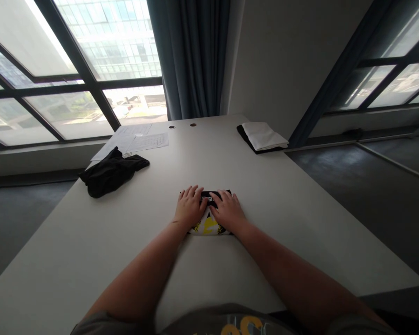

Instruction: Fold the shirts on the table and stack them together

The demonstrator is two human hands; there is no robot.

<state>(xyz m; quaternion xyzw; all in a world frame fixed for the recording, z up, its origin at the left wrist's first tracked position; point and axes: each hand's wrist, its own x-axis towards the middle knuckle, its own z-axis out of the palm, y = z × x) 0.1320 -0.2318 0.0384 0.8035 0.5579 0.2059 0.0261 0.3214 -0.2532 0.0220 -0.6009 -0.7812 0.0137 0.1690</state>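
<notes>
A folded garment lies flat on the white table in front of me, black along its far edge with white lettering, and white with yellow and black print on the near side. My left hand rests flat on its left part, fingers spread. On the right part lies my right hand, also flat with fingers apart. Both thumbs point inward and come close together near the middle of the cloth. Much of the garment's two sides is hidden under my palms.
On the white table, a crumpled black cloth lies at the left. Behind it are several papers. A folded white cloth sits on a black one at the far right. A blue curtain hangs behind.
</notes>
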